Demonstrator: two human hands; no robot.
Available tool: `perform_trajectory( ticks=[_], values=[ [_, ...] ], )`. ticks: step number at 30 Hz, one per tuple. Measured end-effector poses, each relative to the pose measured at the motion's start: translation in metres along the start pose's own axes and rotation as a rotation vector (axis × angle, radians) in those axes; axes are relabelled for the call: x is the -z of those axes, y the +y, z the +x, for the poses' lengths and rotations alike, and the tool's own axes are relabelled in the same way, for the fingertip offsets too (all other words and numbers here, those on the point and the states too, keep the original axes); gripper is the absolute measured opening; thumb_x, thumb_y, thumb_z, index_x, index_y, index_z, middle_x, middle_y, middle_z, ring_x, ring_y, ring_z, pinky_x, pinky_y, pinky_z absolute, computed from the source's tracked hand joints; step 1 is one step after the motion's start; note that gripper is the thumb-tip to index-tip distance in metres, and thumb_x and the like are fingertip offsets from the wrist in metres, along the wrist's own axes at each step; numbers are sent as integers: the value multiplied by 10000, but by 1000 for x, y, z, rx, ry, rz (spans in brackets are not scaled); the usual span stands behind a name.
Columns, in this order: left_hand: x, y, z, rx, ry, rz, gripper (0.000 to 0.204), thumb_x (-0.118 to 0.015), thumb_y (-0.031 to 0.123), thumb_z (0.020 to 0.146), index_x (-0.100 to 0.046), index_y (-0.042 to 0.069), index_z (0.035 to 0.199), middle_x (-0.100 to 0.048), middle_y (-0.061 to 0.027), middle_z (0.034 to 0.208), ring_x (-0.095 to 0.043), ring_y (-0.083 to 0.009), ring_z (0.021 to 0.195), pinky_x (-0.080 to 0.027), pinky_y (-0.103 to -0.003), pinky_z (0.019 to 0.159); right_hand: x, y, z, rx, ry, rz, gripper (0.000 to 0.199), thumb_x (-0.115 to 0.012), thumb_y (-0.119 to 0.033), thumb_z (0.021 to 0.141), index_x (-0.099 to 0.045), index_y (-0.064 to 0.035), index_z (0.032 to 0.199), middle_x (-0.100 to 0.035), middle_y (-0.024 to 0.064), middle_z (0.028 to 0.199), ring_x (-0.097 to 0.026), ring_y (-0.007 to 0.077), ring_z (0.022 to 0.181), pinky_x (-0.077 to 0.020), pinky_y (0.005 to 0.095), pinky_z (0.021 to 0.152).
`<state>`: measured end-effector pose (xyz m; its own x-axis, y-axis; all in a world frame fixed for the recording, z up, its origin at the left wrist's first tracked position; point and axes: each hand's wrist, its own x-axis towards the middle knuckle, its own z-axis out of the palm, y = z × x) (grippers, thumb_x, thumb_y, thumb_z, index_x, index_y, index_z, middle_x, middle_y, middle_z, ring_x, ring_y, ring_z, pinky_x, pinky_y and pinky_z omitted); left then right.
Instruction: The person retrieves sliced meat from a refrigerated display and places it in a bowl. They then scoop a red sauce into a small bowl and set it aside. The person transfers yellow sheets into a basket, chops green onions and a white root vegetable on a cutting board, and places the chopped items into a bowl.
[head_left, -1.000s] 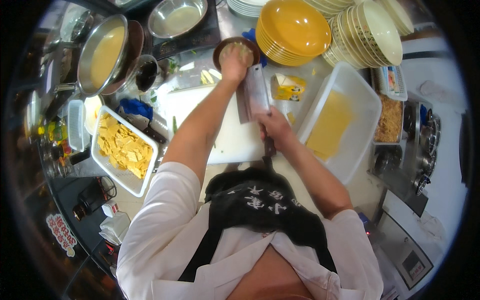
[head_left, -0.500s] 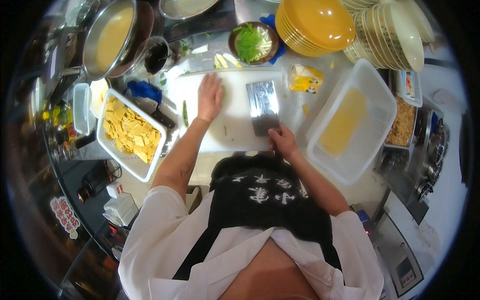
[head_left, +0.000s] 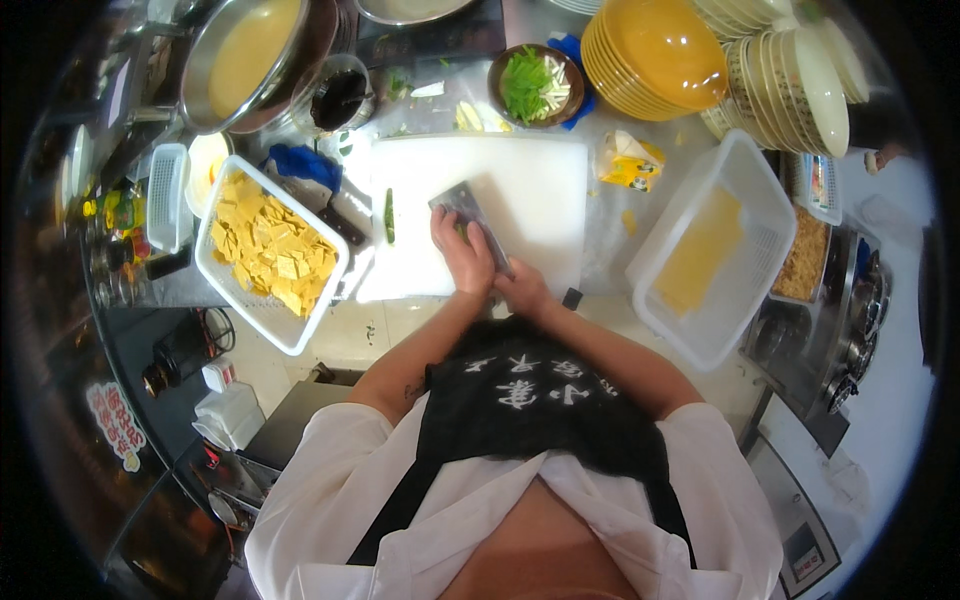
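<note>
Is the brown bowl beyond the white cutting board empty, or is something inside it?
Not empty: in the brown bowl lie green cut pieces and white pieces, side by side.

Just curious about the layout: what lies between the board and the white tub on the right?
In the head view, a yellow packet and a small yellow scrap lie on the counter between the board and the tub.

Pale floor tiles (head_left: 400, 322) show beneath a shiny metal counter (head_left: 606, 235).
</note>
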<state>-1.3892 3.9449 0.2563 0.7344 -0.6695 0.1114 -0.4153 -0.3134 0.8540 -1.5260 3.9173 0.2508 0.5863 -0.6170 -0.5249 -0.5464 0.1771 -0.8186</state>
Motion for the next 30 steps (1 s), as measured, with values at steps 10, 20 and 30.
perform_trajectory(
  ticks=[10,20,30],
  values=[
    [-126,96,190,-281,-227,-78,323,-618,50,913,-565,13,1229,-522,-278,1350,-482,-472,1261,-383,-533,1088,120,-131,-28,-122,509,325,246,-614,-193,933,-547,-4,1074,-698,229,924,-655,383,758,-542,449,716],
    [-148,22,230,697,-418,-532,314,-534,45,940,-589,-100,1213,-664,-265,1181,-734,-338,867,-564,-400,472,109,-40,-101,24,395,-487,619,-586,-86,863,-493,-140,1473,-585,245,1162,-595,421,1074,-507,509,878],
    [-16,47,142,572,-378,-917,421,-561,0,962,-516,-53,1378,-636,-217,1265,-692,-322,1050,-638,-404,826,106,-20,-28,175,346,-650,370,-452,-183,982,-557,-40,1307,-546,206,1183,-510,395,1147,-418,498,956]
  ],
)
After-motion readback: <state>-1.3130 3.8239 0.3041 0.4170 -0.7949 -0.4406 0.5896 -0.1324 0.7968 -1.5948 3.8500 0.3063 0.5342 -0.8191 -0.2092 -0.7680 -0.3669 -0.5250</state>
